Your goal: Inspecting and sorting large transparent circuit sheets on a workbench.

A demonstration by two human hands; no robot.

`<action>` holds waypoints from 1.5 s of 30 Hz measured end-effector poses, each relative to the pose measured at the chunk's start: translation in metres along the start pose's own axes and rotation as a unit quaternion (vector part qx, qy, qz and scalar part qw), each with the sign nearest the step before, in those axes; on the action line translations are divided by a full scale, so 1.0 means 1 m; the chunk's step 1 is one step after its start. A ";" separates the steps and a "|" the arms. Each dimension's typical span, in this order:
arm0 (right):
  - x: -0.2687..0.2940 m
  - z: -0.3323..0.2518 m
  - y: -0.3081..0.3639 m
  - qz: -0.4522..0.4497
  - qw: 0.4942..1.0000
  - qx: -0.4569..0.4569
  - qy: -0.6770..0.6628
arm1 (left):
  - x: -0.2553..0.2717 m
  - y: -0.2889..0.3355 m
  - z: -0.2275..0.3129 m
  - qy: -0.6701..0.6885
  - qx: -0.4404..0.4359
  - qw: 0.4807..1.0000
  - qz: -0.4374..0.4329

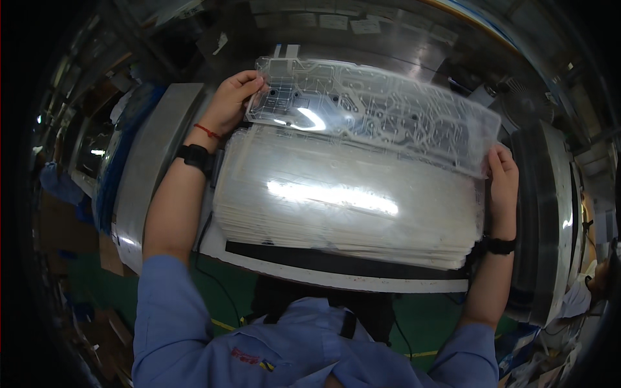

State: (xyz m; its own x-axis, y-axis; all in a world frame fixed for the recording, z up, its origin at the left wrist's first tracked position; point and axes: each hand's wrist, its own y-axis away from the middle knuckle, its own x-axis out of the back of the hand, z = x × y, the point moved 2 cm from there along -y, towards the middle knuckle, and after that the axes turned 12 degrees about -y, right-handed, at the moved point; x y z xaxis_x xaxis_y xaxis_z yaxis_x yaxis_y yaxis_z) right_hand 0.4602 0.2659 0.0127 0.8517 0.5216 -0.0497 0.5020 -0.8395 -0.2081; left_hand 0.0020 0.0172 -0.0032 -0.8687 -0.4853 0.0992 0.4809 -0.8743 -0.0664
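Between my two hands a clear flexible circuit sheet (388,110) is held up, printed with pale traces and dark dots; a short tail sticks up from its far left edge. My left hand (234,97) pinches its left end between thumb and fingers. At the lower right corner, my right hand (502,169) grips the sheet the same way. Tilted, it hangs above the far side of a thick stack of translucent sheets (336,220), which lies in front of me. Glare covers part of the stack and of the held sheet.
The stack rests on a white-edged table (323,279). Grey metal surfaces stand at my left (158,155) and right (540,194). A dark panel with several paper labels (365,26) is at the back. Other people are partly visible at both far sides.
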 end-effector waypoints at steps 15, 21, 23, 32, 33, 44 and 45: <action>0.001 -0.006 0.005 0.035 0.999 0.011 -0.007 | 0.011 0.002 0.003 0.081 -0.059 0.995 -0.030; 0.005 -0.003 0.002 0.040 0.989 0.012 -0.143 | -0.006 0.007 0.012 0.093 -0.014 0.995 0.032; -0.008 -0.009 0.004 0.025 0.996 0.042 -0.079 | 0.011 0.002 -0.004 0.046 -0.033 0.998 -0.012; -0.007 -0.007 0.003 0.031 0.998 0.037 -0.036 | -0.005 0.004 0.006 0.061 0.028 0.997 -0.028; -0.006 -0.006 0.003 0.028 0.998 0.036 -0.036 | -0.001 0.004 0.006 0.066 0.021 0.995 -0.077; -0.005 -0.008 0.005 0.011 0.998 0.045 -0.041 | -0.002 0.002 -0.002 -0.031 0.051 0.998 -0.036; -0.007 -0.010 0.006 0.013 0.998 0.041 -0.044 | 0.001 0.001 -0.004 -0.023 0.047 0.998 -0.028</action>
State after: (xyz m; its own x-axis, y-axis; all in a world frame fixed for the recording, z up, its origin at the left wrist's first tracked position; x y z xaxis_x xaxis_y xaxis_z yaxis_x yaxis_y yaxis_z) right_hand 0.4589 0.2563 0.0213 0.8455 0.5149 -0.1415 0.4635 -0.8393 -0.2842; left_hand 0.0011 0.0154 -0.0074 -0.8895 -0.4329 0.1463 0.4419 -0.8964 0.0343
